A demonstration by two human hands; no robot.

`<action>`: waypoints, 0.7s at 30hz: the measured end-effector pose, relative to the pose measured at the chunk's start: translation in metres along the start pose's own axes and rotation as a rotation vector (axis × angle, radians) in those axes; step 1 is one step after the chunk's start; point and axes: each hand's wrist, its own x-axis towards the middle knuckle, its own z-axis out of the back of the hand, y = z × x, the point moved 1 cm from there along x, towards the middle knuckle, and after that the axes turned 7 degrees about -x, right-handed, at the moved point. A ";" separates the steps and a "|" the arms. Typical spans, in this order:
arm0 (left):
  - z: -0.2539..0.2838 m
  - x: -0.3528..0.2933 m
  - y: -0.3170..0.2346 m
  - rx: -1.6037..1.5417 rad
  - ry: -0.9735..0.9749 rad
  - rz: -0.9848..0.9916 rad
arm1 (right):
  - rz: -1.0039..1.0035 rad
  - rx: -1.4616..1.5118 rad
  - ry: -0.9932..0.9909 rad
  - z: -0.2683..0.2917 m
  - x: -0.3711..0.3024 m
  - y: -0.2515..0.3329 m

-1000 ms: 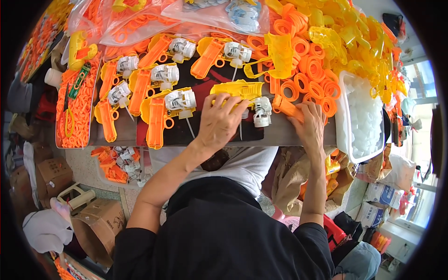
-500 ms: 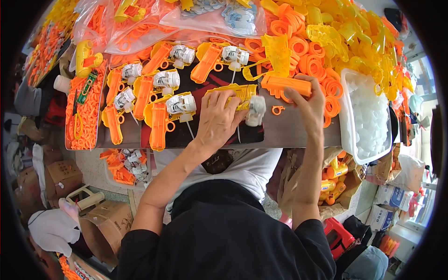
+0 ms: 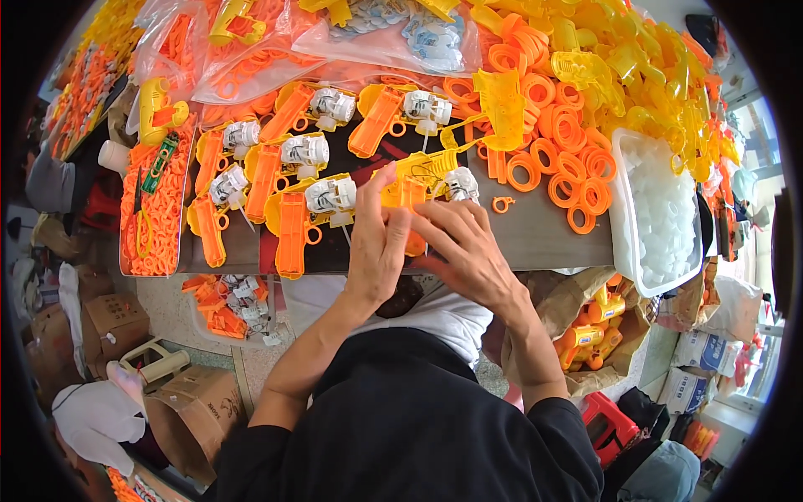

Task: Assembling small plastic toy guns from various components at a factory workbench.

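Both hands meet over a yellow toy-gun shell half [image 3: 433,162] at the front of the table. An orange handle piece [image 3: 410,192] lies against it, partly covered by my fingers. My left hand [image 3: 376,247] closes on the piece from the left, thumb and fingers around it. From the right, my right hand [image 3: 473,255] bends its fingers onto the same piece. A white round mechanism [image 3: 461,184] sits at the shell's right end. Left of my hands lie several part-built toy guns [image 3: 291,230], each with an orange handle and a white mechanism.
To the right stands a white bin [image 3: 619,209] of translucent pieces. Orange rings [image 3: 569,167] and yellow shells [image 3: 619,58] pile up behind. A small orange trigger [image 3: 503,204] lies right of my hands. Scissors [image 3: 140,217] rest on the left tray of orange parts.
My right hand has brought the orange handle piece leftward from the ring pile onto the yellow shell. My left hand has turned upright beside it.
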 end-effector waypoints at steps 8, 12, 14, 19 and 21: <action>-0.011 -0.011 -0.016 0.427 0.071 -0.164 | -0.684 -0.002 -0.027 -0.014 -0.011 -0.033; -0.005 -0.013 -0.010 0.760 0.097 -0.251 | -0.639 0.053 -0.040 0.001 -0.009 -0.036; 0.000 -0.012 -0.007 0.791 0.129 -0.274 | -0.585 0.028 0.022 0.025 -0.001 -0.030; 0.022 -0.009 -0.004 0.761 0.241 -0.318 | -0.254 -0.002 0.141 0.045 0.020 -0.037; 0.025 -0.009 0.001 0.708 0.257 -0.295 | -0.017 -0.125 0.159 0.036 0.013 -0.049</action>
